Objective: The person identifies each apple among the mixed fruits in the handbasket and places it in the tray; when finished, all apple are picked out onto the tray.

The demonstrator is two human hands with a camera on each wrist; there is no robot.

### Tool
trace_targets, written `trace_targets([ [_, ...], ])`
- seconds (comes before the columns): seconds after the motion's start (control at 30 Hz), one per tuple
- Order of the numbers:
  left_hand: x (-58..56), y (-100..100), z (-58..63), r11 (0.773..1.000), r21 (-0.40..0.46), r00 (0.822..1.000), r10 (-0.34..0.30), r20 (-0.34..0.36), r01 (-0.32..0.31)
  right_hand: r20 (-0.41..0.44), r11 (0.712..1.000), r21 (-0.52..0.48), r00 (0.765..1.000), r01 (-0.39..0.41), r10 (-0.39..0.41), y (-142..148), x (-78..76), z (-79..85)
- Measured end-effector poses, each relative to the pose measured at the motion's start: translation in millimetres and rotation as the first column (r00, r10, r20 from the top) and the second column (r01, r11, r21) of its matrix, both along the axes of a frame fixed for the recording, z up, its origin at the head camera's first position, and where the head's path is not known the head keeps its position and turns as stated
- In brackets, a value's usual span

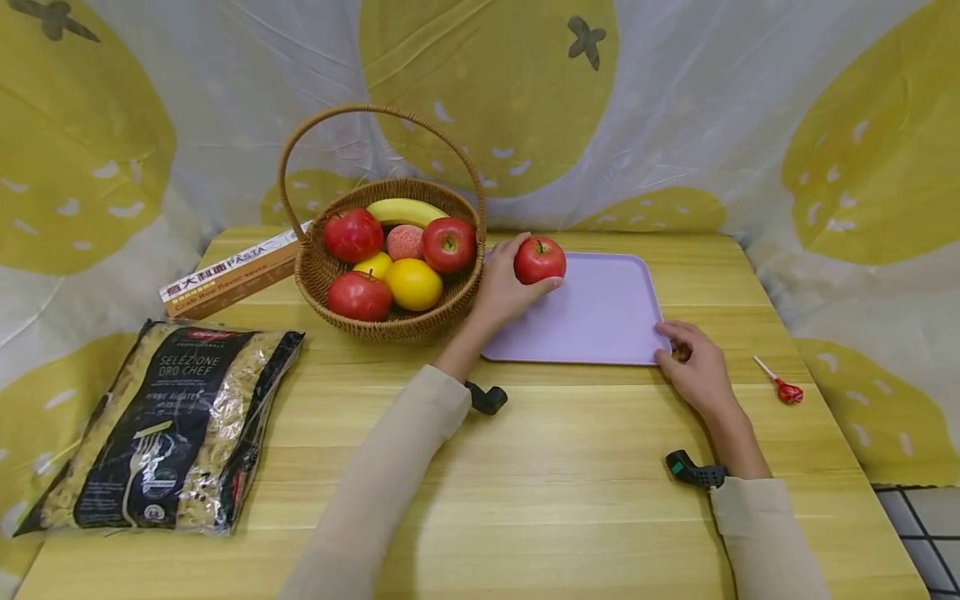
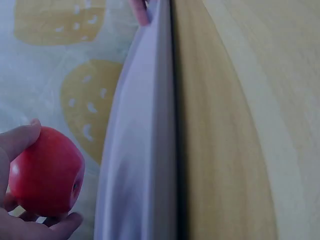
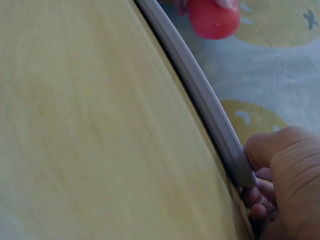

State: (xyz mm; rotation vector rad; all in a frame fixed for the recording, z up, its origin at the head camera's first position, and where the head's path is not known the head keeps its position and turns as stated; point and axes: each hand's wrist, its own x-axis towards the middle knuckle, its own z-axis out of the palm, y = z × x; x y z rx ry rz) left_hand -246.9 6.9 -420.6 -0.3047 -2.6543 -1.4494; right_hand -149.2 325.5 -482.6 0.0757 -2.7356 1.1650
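Note:
My left hand (image 1: 506,283) grips a red apple (image 1: 540,260) above the left part of a lilac tray (image 1: 600,312). In the left wrist view the apple (image 2: 47,172) sits between thumb and fingers, apart from the tray (image 2: 132,130). At the tray's near right corner, my right hand (image 1: 693,362) pinches the rim. The right wrist view shows that thumb on top of the tray edge (image 3: 210,110) and the curled fingers (image 3: 265,192) beside and under it. Left of the tray stands a wicker basket (image 1: 390,329) holding apples, a banana, yellow lemon-like fruits and a pinkish round fruit.
A pasta bag (image 1: 165,425) lies at the left of the wooden table (image 1: 570,500). Behind it, a long pasta box (image 1: 232,275) reaches up to the basket. A red lollipop (image 1: 787,390) lies right of my right hand. Patterned cloth (image 1: 675,108) hangs behind the table.

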Motion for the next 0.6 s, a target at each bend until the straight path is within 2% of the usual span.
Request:
trace_targets([
  [0.2, -10.8, 5.8, -18.2, 0.997, 0.042, 0.998, 0.064, 0.014, -0.065, 0.000, 1.000, -0.005, 1.000, 0.027, -0.027, 2.8, -1.0, -0.5],
  [0.37, -17.1, 9.0, -29.5, 0.983, 0.111, 0.989, 0.140, 0.049, -0.144, -0.004, 0.999, -0.010, 0.999, 0.041, -0.041, 1.9, -1.3, -2.9],
  [0.6, -25.3, 6.5, -38.0, 0.973, 0.193, 0.991, 0.111, 0.076, -0.124, 0.003, 0.998, -0.018, 0.998, 0.059, -0.059, 2.1, -0.7, -2.1],
])
